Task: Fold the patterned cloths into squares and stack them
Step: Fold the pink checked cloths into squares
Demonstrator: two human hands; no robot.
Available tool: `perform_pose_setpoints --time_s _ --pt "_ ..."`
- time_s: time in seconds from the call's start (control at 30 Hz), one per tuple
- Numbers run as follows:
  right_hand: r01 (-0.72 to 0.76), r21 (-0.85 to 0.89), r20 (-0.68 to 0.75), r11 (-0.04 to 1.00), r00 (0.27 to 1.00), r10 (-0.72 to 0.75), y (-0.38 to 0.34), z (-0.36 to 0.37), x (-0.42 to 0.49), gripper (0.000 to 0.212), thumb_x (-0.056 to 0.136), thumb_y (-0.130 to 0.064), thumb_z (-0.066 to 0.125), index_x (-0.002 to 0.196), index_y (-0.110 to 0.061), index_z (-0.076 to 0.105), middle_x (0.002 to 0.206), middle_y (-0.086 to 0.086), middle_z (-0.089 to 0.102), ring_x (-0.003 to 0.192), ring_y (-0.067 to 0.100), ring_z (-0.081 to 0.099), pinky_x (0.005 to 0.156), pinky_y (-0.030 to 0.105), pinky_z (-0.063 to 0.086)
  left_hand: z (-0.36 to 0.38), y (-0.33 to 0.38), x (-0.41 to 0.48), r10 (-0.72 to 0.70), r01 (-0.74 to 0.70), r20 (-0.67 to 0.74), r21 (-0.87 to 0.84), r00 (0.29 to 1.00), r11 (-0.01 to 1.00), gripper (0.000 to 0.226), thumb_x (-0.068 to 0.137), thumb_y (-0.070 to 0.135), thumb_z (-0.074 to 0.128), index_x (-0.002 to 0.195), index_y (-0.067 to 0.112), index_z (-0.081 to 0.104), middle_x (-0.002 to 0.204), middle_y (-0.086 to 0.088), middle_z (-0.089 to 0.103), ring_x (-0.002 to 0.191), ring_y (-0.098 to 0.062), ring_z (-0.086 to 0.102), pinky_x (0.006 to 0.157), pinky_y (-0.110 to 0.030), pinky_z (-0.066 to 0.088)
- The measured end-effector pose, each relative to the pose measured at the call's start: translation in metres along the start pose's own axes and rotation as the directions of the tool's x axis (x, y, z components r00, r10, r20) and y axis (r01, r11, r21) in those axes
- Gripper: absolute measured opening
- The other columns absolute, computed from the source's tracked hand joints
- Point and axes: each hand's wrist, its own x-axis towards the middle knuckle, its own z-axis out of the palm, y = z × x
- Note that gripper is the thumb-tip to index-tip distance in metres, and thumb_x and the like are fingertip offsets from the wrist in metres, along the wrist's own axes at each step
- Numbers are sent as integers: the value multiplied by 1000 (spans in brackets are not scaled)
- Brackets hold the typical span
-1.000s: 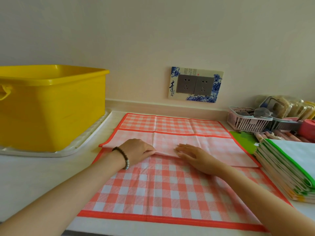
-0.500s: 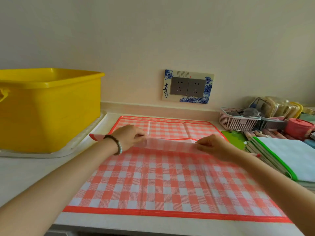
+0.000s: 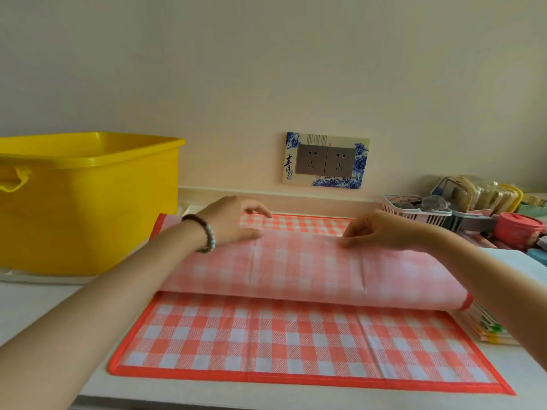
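A single camera, worn on the person's head; it faces forward and somewhat down, across the counter (image 3: 29,303) toward the wall (image 3: 266,69); wide-angle, close in, the arms (image 3: 88,321) run in from the bottom corners; the left hand (image 3: 231,220) and right hand (image 3: 381,229) sit mid-frame over the checked cloth (image 3: 296,335); the yellow tub (image 3: 88,208) crowds the left edge, the socket plate (image 3: 325,161) is straight ahead.

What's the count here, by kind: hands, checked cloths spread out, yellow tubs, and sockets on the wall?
Hands: 2, left hand and right hand
Checked cloth: 1
Yellow tub: 1
Wall sockets: 2
Total: 6
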Motion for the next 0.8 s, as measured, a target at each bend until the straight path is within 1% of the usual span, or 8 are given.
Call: perform_pose_setpoints --time_s 0.1,0.17,0.23,0.33,0.43,0.57,0.7,0.8 --pt "-9 -192 -111 981 994 -13 17 18 19 16 81 -41 67 88 -28 73 82 -13 71 75 5 67 75 19 53 22 8 -3 59 -59 -1 58 998 997 24 86 22 64 102 39 66 117 10 61 112 -8 53 100 -26 40" --pt "-53 -209 -204 977 979 10 29 27 33 17 83 -38 67 91 -24 74 85 -11 70 79 9 65 77 25 53 38 7 -5 42 -46 69 52 997 998 21 89 30 57 107 38 66 123 14 60 115 -4 52 103 -26 38" --pt "-85 -165 -264 983 964 40 36 37 45 14 85 -30 68 92 -19 73 87 -8 69 83 14 64 78 27 50 54 4 -3 18 -25 147 44 989 999 27 91 41 52 115 38 62 128 16 57 119 -3 50 106 -30 38" --pt "-119 -122 -279 985 957 81 46 51 59 13 86 -21 65 96 -16 72 93 -1 69 88 15 62 81 26 47 73 -3 -1 -42 24 240 77 970 997 43 91 49 48 131 33 51 138 15 49 127 -6 44 110 -27 32" --pt "-162 -131 -291 978 949 118 60 64 71 14 86 -22 64 97 -17 72 99 2 71 95 20 63 88 34 49 88 -11 1 -82 47 276 130 958 990 53 91 56 42 137 32 43 144 12 42 132 -9 39 111 -29 29" --pt "-219 -87 -328 972 927 179 69 75 84 16 86 -26 64 98 -18 71 102 2 70 98 22 62 88 34 49 103 -17 3 -132 87 315 151 940 985 55 94 55 32 143 31 33 150 13 31 138 -10 27 114 -28 22" --pt "-231 -141 -330 963 928 175 69 80 92 20 91 -26 57 105 -18 69 110 1 67 103 22 60 87 29 45 113 -24 3 -140 89 303 178 943 980 58 96 54 28 147 28 26 155 8 20 142 -9 17 116 -27 13" --pt "-240 -192 -350 951 923 162 69 85 96 22 92 -27 54 108 -19 67 115 3 63 107 23 56 93 35 42 119 -28 3 -151 86 297 221 943 971 60 96 55 25 148 27 21 157 6 14 144 -11 13 117 -30 9"
